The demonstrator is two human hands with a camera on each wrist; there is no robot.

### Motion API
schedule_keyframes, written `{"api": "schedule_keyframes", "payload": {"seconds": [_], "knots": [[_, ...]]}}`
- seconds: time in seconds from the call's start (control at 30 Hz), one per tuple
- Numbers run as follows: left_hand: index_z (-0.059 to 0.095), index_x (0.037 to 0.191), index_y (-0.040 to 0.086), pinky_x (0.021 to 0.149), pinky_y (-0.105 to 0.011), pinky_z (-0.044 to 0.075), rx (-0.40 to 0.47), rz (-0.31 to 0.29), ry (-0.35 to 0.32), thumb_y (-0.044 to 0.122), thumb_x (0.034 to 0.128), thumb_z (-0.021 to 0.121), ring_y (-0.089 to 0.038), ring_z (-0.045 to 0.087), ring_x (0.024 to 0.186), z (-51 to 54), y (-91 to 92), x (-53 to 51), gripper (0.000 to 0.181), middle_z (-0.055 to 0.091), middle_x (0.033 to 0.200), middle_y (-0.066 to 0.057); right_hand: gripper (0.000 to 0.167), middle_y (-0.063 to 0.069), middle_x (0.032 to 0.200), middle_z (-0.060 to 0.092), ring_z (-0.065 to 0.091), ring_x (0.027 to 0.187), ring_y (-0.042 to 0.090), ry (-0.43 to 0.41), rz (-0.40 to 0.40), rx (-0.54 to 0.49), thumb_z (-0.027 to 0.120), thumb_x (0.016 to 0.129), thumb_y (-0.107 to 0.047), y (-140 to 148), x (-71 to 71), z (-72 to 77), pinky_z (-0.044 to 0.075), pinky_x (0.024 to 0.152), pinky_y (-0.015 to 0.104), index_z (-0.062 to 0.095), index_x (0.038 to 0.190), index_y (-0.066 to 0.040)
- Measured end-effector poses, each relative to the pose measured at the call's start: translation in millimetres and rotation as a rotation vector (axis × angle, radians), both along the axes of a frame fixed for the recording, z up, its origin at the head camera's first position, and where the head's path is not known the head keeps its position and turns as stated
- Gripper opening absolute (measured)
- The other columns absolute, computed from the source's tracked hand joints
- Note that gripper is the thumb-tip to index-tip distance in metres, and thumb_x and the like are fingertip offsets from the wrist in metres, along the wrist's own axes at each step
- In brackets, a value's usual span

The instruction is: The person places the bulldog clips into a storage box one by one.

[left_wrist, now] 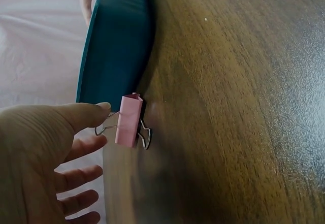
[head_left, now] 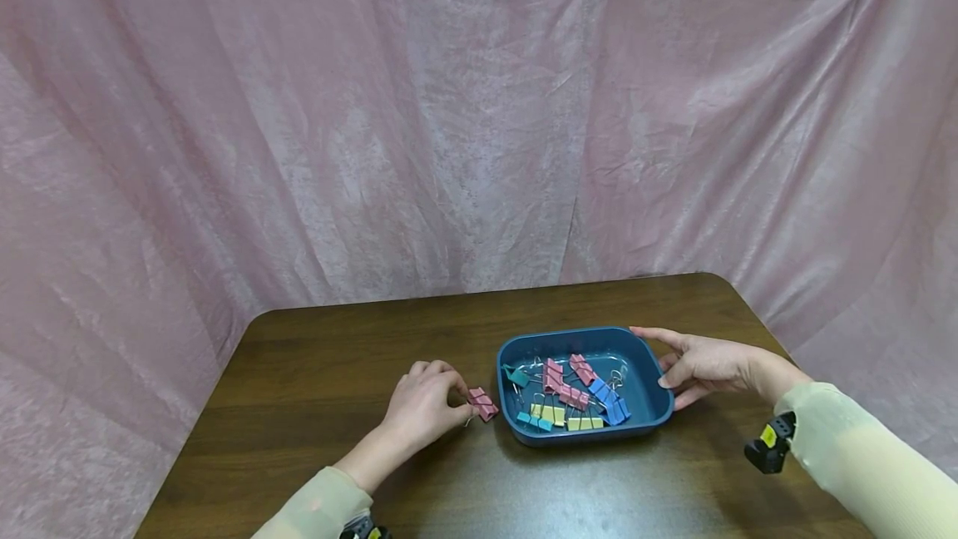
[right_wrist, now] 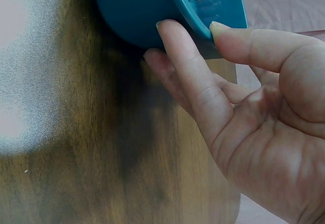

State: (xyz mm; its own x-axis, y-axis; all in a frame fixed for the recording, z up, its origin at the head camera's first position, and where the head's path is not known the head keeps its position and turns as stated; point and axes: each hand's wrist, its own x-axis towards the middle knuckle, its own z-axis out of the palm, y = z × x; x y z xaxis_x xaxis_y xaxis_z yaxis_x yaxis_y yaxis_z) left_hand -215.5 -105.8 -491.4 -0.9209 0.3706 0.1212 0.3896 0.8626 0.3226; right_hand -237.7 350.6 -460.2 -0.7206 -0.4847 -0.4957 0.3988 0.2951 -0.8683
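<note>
My left hand [head_left: 422,404] is just left of a blue plastic tray [head_left: 584,438], pinching a pink binder clip [left_wrist: 129,120] by one wire handle between thumb and forefinger. In the left wrist view, the clip's other handle points away from the hand and the remaining fingers are spread below. At the tray's right end, my right hand [head_left: 707,366] grips the rim, thumb over the edge and fingers against the outer wall. Inside the tray lie several binder clips: pink [head_left: 553,374], blue [head_left: 609,403], yellow [head_left: 585,423] and teal [head_left: 516,375].
Tray and hands are over a dark brown wooden table [head_left: 322,373] with rounded back corners. A pink curtain [head_left: 464,123] hangs behind the table. Black devices with yellow marks are on both wrists, the right one [head_left: 771,443] more fully visible.
</note>
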Motion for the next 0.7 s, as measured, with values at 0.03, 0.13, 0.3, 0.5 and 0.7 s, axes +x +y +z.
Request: {"api": "schedule_keyframes", "payload": {"seconds": [0.03, 0.13, 0.3, 0.5, 0.7], "knots": [[0.074, 0.088, 0.023, 0.091, -0.052, 0.046, 0.001, 0.003, -0.002, 0.041, 0.0804, 0.085, -0.033, 0.055, 0.111, -0.3, 0.2, -0.2, 0.022, 0.066, 0.11, -0.001, 0.099, 0.034, 0.135, 0.049, 0.068, 0.102, 0.044, 0.0, 0.001, -0.001, 0.067, 0.09, 0.005, 0.1, 0.0, -0.1, 0.059, 0.079, 0.051, 0.009, 0.165, -0.022], [0.074, 0.088, 0.023, 0.091, -0.052, 0.046, 0.002, 0.005, -0.004, 0.04, 0.0808, 0.084, -0.033, 0.055, 0.111, -0.5, 0.3, -0.4, 0.021, 0.066, 0.11, -0.001, 0.099, 0.034, 0.134, 0.049, 0.068, 0.102, 0.044, 0.002, 0.004, -0.002, 0.067, 0.09, 0.006, 0.4, 0.2, -0.2, 0.059, 0.079, 0.051, 0.009, 0.165, -0.021], [0.074, 0.088, 0.023, 0.091, -0.052, 0.046, -0.002, 0.004, -0.006, 0.037, 0.0811, 0.084, -0.032, 0.055, 0.111, -0.6, -0.6, -0.4, 0.019, 0.065, 0.11, 0.0, 0.099, 0.034, 0.134, 0.049, 0.068, 0.102, 0.043, 0.007, 0.006, 0.003, 0.067, 0.09, 0.005, 0.0, 0.4, 0.3, 0.06, 0.078, 0.051, 0.008, 0.165, -0.021], [0.074, 0.089, 0.022, 0.092, -0.052, 0.046, -0.001, 0.006, -0.008, 0.036, 0.0816, 0.084, -0.033, 0.055, 0.112, -0.2, -1.0, -0.9, 0.018, 0.065, 0.11, -0.001, 0.099, 0.034, 0.135, 0.048, 0.068, 0.102, 0.044, 0.006, 0.005, 0.006, 0.067, 0.09, 0.005, -0.4, 0.6, 1.0, 0.06, 0.078, 0.05, 0.009, 0.165, -0.021], [0.075, 0.088, 0.023, 0.091, -0.052, 0.046, -0.011, 0.012, -0.003, 0.036, 0.0811, 0.084, -0.033, 0.055, 0.112, -1.1, -0.6, -0.9, 0.017, 0.065, 0.11, -0.001, 0.1, 0.033, 0.135, 0.049, 0.068, 0.102, 0.044, 0.005, 0.003, 0.007, 0.068, 0.089, 0.005, -0.6, 0.3, 0.9, 0.06, 0.078, 0.051, 0.009, 0.165, -0.021]]}}
